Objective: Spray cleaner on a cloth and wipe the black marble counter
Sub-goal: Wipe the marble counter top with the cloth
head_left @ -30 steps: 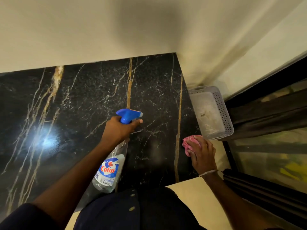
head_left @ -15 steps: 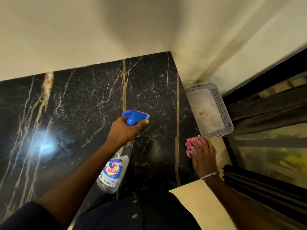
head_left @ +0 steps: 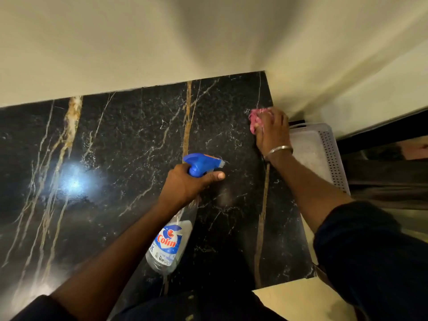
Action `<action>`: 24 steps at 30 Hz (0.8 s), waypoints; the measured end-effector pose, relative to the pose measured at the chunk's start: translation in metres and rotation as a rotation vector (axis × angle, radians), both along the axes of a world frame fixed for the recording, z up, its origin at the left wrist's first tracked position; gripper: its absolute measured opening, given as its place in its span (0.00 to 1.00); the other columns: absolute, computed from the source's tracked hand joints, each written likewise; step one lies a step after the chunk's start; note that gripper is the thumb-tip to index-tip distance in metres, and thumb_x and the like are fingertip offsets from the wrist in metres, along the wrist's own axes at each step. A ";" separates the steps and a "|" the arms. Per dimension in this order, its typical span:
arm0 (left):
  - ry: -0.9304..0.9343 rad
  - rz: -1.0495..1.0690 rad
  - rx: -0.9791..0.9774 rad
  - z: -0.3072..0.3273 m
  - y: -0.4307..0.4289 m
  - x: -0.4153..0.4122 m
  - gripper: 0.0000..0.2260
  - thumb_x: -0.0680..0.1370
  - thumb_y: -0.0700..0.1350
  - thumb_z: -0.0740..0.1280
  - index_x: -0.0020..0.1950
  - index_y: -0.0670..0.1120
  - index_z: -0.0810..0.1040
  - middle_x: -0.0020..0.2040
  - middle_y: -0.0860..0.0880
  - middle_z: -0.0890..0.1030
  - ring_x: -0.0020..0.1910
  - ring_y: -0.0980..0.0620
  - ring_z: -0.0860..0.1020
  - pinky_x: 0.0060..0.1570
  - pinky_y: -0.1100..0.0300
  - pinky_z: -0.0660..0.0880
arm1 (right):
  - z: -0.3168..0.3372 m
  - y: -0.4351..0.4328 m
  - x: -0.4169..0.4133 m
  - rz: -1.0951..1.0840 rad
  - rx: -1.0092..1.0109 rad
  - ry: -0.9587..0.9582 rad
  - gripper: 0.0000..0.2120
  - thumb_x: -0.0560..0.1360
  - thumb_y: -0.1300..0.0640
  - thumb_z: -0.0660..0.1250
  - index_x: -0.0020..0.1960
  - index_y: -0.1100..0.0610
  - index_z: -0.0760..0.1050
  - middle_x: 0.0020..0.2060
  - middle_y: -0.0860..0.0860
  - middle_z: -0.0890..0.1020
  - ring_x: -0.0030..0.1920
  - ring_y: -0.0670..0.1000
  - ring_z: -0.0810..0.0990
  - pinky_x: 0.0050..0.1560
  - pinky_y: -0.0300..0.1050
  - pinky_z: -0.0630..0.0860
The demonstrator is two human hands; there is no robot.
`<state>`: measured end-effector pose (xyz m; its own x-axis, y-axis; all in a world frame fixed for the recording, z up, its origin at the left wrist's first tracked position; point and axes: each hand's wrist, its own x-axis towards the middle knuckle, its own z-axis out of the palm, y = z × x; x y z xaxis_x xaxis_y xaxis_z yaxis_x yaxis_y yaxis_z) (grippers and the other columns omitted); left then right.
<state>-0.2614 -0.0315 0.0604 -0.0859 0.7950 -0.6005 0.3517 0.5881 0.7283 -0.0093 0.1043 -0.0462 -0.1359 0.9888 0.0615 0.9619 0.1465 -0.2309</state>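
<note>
The black marble counter (head_left: 129,140) has white and golden veins, and well to the left of the left hand a bright spot of light (head_left: 74,181) reflects on it. The left hand (head_left: 185,185) is above the middle of the counter and grips the spray bottle (head_left: 171,242) at its neck, with the fingers closed around it and the thumb stretched out to the right. The blue trigger head (head_left: 199,164) is above the fingers and its nozzle points to the right, toward the other hand. The clear body of the bottle hangs down under the left wrist, with the label turned up to the camera. To the right and farther away, the right hand (head_left: 271,130) is at the far right corner of the counter, just beside the cream wall (head_left: 162,42). Its fingers are bent over the bunched pink cloth (head_left: 256,118) and press it on the marble; a part of the cloth comes out at the left of the fingers. A thin metal bracelet (head_left: 278,149) is around the right wrist. Just right of this hand stands a white basket (head_left: 331,156) with small holes in its wall.
</note>
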 end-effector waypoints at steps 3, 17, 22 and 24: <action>0.001 0.014 0.004 -0.005 0.015 -0.001 0.28 0.59 0.68 0.77 0.50 0.50 0.83 0.40 0.50 0.86 0.41 0.52 0.85 0.50 0.48 0.81 | -0.002 0.046 -0.010 0.009 0.002 -0.002 0.19 0.76 0.55 0.61 0.66 0.55 0.69 0.65 0.60 0.70 0.64 0.61 0.68 0.63 0.53 0.71; 0.009 0.019 0.007 0.003 0.034 -0.002 0.20 0.67 0.59 0.76 0.54 0.52 0.81 0.41 0.55 0.84 0.38 0.61 0.82 0.35 0.71 0.73 | -0.005 0.113 -0.023 0.055 -0.041 0.003 0.22 0.76 0.50 0.59 0.69 0.51 0.69 0.69 0.60 0.67 0.69 0.63 0.65 0.65 0.59 0.70; -0.047 0.022 0.004 0.008 0.015 -0.002 0.21 0.67 0.60 0.76 0.53 0.49 0.81 0.39 0.50 0.84 0.35 0.54 0.83 0.37 0.58 0.79 | -0.004 0.032 -0.001 0.098 0.014 0.032 0.21 0.75 0.52 0.61 0.68 0.53 0.70 0.66 0.59 0.70 0.66 0.60 0.68 0.67 0.53 0.70; -0.058 0.004 0.003 0.009 0.008 0.000 0.20 0.68 0.59 0.76 0.52 0.48 0.80 0.38 0.47 0.84 0.34 0.52 0.82 0.35 0.58 0.80 | -0.007 -0.003 0.010 0.091 0.017 0.050 0.21 0.76 0.52 0.61 0.68 0.55 0.70 0.67 0.60 0.70 0.67 0.62 0.68 0.68 0.54 0.68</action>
